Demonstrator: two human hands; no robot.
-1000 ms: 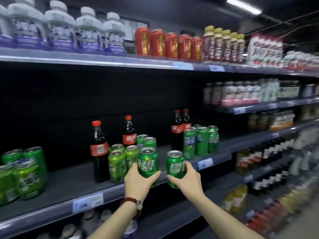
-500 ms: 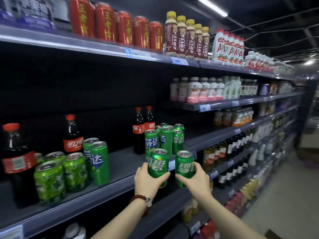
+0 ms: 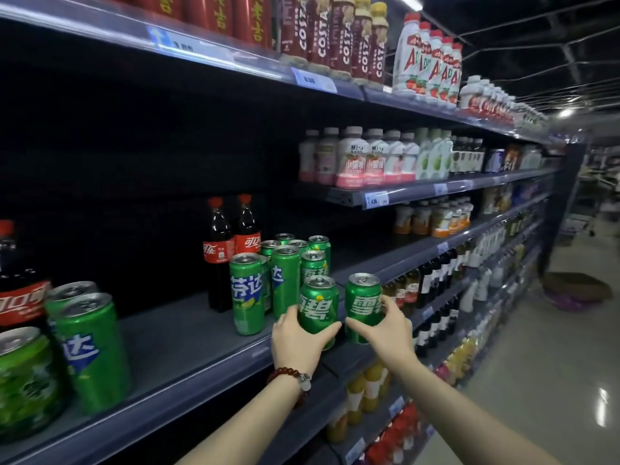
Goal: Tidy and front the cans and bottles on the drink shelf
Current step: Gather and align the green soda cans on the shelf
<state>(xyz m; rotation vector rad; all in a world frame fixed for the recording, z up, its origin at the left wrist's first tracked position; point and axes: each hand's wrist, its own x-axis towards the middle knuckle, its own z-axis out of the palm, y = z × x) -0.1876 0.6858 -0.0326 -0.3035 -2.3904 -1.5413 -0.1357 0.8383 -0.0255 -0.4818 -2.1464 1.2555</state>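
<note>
Left hand (image 3: 298, 340) wrapped around the lower part of a short green can (image 3: 318, 310), label facing out. Right hand (image 3: 385, 327) grips a second short green can (image 3: 363, 305) just beside it, to the right; the two cans are close but apart. Both sit upright at the front edge of the drink shelf (image 3: 188, 350); whether they rest on it or are lifted, can't tell. A beaded bracelet (image 3: 289, 374) sits on the left wrist.

Right behind: a cluster of green cans (image 3: 285, 263), tall slim ones in front-left, short ones at the back. Two cola bottles (image 3: 231, 250) with red caps stand at the cluster's left rear. Far left front edge: more green cans (image 3: 90, 350) and another cola bottle (image 3: 16, 290), partly cut off. The shelf middle is bare dark grey.

Top shelf holds red cans (image 3: 235, 15), brown Costa bottles (image 3: 335, 35) and white bottles (image 3: 426, 65). On the mid shelf to the right are pink-white bottles (image 3: 355, 159). The aisle floor (image 3: 553, 364) is glossy, the lighting dim.
</note>
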